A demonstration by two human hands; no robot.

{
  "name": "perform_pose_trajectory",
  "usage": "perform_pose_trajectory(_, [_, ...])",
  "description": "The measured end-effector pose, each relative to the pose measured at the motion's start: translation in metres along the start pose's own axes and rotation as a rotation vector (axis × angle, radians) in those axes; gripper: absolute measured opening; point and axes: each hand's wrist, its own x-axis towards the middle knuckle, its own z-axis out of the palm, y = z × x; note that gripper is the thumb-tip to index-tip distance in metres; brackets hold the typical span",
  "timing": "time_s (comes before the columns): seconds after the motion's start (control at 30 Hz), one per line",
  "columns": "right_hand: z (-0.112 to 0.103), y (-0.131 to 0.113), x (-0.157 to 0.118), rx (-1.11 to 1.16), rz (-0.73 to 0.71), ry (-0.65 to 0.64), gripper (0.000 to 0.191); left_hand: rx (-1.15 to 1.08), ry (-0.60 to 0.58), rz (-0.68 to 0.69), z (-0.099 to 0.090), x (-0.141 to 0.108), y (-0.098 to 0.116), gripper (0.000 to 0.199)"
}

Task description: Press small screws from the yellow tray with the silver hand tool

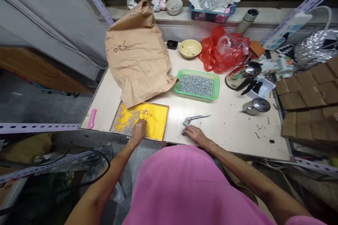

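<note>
My left hand is over the yellow tray at the near edge of the table, left of its middle, fingers bunched among loose metal pins, though I cannot tell whether they pinch one. My right hand lies by the same edge, fingers curled beside the small lever tool, their grip unclear to me. Farther from that edge, the green basket holds silvery pieces.

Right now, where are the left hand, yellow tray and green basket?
Left hand (139,129): head view, back of the hand.
Yellow tray (158,120): head view, bare floor.
Green basket (216,85): head view, right-hand wall.
</note>
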Motion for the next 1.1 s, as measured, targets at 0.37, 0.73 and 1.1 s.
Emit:
perform_pose_trajectory(0.37, [-0.003,-0.008,-0.014,-0.067,0.114,-0.107,0.032,-0.642,-0.069,0.025,0.008,0.007,0.093,0.015])
perform_pose_trajectory(0.73, [-0.014,-0.029,-0.02,-0.051,0.494,-0.037,0.024,-0.829,-0.365,0.134,0.029,0.008,0.181,0.007])
perform_pose_trajectory(1.1, [-0.025,-0.006,-0.043,-0.232,0.844,-0.19,0.03,-0.796,-0.401,0.056,0.054,-0.012,0.18,0.009])
